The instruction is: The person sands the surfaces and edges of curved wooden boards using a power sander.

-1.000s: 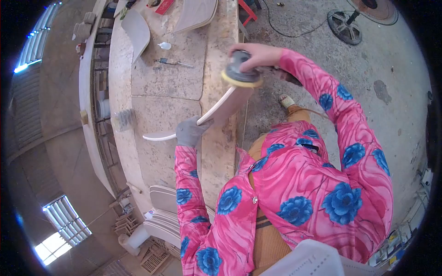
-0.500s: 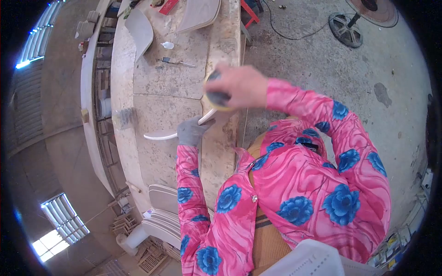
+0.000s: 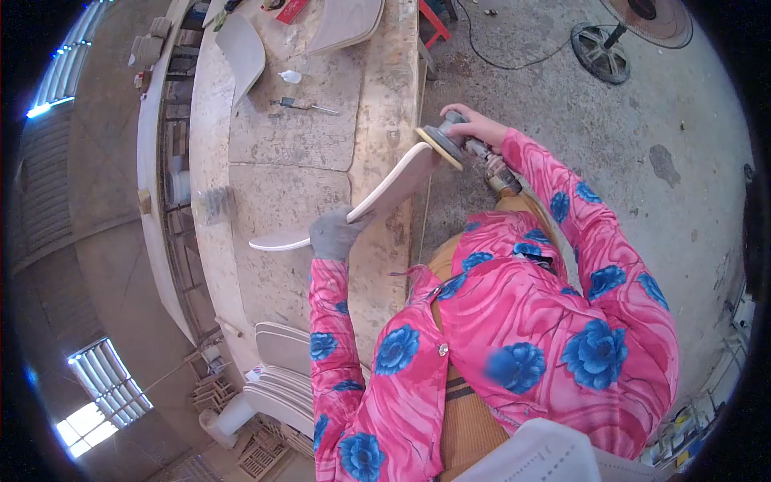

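Observation:
My left hand (image 3: pixel 333 233), in a grey glove, is closed around the middle of a curved wooden panel (image 3: pixel 395 186), which is held on edge over the workbench (image 3: pixel 313 145). My bare right hand (image 3: pixel 474 127) grips a round power sander (image 3: pixel 446 143) with a yellow-edged pad. The tilted pad is at the panel's upper right end, by the bench edge; whether they touch I cannot tell.
More curved panels (image 3: pixel 241 56) lie at the bench's far end, near a small white bottle (image 3: pixel 290 76) and a brush-like tool (image 3: pixel 303 105). Stacked panels (image 3: pixel 281 394) stand at lower left. A fan (image 3: pixel 602 52) and cable are on the floor.
My right hand and the sander swept left along the panel's edge, then back right to its far end, where the pad is now tilted. My left hand and the panel stayed nearly in place.

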`<action>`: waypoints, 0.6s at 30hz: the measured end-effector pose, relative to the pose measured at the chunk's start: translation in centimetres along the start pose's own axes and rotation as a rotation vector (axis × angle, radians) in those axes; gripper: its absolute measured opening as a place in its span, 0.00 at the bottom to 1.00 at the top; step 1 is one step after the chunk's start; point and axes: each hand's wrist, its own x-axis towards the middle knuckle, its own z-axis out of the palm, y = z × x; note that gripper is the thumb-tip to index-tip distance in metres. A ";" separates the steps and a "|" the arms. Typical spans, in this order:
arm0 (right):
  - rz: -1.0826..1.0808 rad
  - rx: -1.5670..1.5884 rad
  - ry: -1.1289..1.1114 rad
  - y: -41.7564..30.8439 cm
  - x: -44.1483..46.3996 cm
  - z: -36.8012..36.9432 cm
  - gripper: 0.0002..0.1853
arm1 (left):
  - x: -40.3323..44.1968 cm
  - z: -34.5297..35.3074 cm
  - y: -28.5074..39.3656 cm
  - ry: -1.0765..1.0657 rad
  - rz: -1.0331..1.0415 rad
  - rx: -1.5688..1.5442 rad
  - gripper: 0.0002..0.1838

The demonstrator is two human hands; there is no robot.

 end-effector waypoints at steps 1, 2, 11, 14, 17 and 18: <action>-0.009 -0.039 0.017 0.3 0.1 -0.1 0.25 | -0.1 0.0 0.1 -0.008 -0.016 -0.026 0.23; -0.021 -0.080 0.035 0.5 0.3 -0.2 0.25 | -0.1 -0.2 0.2 -0.012 -0.032 -0.052 0.25; -0.551 -0.920 0.212 -10.8 -7.5 13.5 0.24 | -1.0 0.2 0.6 -0.051 -0.092 0.007 0.22; -0.767 -1.091 0.157 -7.7 -8.4 16.5 0.20 | -1.4 1.2 -0.8 0.025 -0.041 -0.059 0.21; -0.797 -1.204 0.117 -8.1 -8.5 16.6 0.18 | -0.9 0.4 -0.2 -0.030 -0.099 -0.030 0.21; -0.785 -1.195 0.128 -8.8 -8.1 15.8 0.19 | -0.9 0.4 -0.2 -0.031 -0.100 -0.027 0.21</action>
